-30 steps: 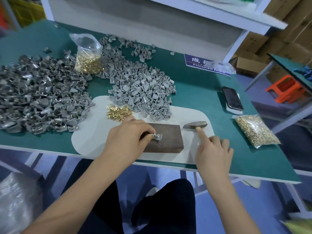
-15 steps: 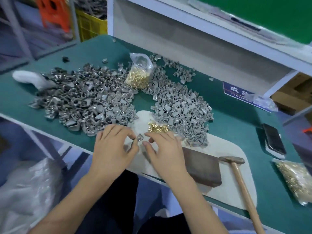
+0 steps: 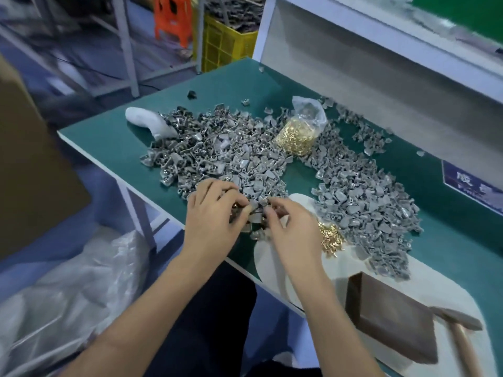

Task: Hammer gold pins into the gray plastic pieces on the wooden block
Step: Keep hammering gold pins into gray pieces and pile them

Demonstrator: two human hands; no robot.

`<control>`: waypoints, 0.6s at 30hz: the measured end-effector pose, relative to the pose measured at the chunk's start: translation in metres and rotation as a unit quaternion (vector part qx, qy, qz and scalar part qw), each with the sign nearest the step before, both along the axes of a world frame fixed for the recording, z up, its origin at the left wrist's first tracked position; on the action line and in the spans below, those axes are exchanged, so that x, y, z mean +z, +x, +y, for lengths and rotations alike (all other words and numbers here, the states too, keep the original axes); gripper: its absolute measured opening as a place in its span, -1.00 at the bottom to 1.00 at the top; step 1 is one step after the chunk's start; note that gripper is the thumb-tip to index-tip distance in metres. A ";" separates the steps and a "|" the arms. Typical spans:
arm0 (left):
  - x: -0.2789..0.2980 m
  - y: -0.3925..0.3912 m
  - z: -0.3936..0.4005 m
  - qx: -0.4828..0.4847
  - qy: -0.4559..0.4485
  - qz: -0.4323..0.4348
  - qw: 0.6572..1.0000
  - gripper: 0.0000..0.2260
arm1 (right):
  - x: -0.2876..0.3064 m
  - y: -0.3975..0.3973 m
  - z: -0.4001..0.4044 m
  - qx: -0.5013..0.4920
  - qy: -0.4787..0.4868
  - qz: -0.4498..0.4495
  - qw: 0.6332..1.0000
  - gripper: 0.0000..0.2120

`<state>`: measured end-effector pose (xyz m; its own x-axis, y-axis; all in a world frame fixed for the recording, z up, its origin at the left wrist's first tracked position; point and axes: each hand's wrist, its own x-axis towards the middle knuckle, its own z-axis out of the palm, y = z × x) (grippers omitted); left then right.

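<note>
gray plastic pieces are shown heaped in two piles on the green table; both hands are placed at the near edge of the left pile. the wooden block is seen lying bare on the white mat at lower right, with the hammer just beside it, untouched. loose gold pins are scattered on the mat between the right hand and the right pile; more are held in a clear bag further back.

risks, as judged: a piece picked from the heap may be dropped or seated crooked on the block, since the block is well apart from the hands; a pin may be spilled if the loose cluster is brushed by the right wrist; a tilted pin would likely be bent under the hammer.

fingers: on the left hand, thumb and forefinger are curled together and appear pinched on a small gray piece at the heap's edge, though the exact contact is blurred. the right hand's fingers are bent, with the tips drawn near one another and touching pieces at the same spot; whether anything is actually gripped cannot be told.
</note>
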<state>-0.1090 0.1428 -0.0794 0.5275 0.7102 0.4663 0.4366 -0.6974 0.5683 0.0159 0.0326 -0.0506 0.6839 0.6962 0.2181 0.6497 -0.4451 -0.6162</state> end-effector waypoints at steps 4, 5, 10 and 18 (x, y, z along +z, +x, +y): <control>0.008 -0.001 -0.016 -0.095 -0.009 -0.023 0.995 -0.97 | 0.024 0.028 -0.048 -0.070 0.015 -0.051 0.996 -0.85; 0.010 0.000 -0.026 -0.125 -0.045 -0.015 0.991 -0.99 | 0.029 0.036 -0.063 -0.089 0.006 -0.061 0.994 -0.86; 0.006 0.023 -0.071 -0.251 -0.177 0.059 0.950 -0.93 | 0.028 0.063 -0.126 -0.179 -0.108 -0.067 0.976 -0.86; -0.005 0.073 -0.096 -0.237 -0.126 0.119 0.956 -0.82 | 0.003 0.056 -0.146 -0.205 -0.090 -0.098 0.970 -0.83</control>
